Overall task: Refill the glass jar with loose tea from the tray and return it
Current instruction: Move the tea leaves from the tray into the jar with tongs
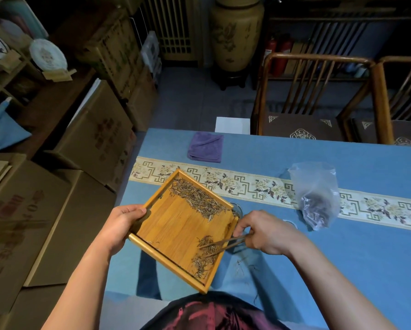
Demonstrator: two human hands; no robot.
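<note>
Nearest, a dark red shirt (214, 315) at the bottom edge, both bare forearms reaching forward over the blue cloth (342, 258).

Left hand (121, 225) gripping the left rim of the tray (176, 232), thumb curled over the rim, fingers underneath out of sight. Tray held up off the cloth and tipped, near corner low toward the shirt, right corner toward the jar.

Right hand (264, 232) just beside the tray's right edge, fingers curled round a pair of wooden tongs (223, 246) whose tips reach left into the near clump of tea (204, 256). A larger drift of tea banked along the tray's far-right rim.

Jar (237, 209) mostly hidden behind the tray's right corner and the right hand; only part of its glass rim showing, standing on the cloth. A second glass rim (291, 224) half hidden just right of the right hand. A few stray leaves (243, 266) on the cloth under the right wrist.

Farther right, a clear bag (316, 194) with dark leaves, on the patterned band (235, 184). Open cloth between bag and right arm.

Far left of the table, a purple towel (205, 146) near the far edge. Beyond, a white sheet (232, 125), two wooden chairs (313, 96), a tall vase (236, 34). Cartons (92, 139) stacked close along the table's left edge.
</note>
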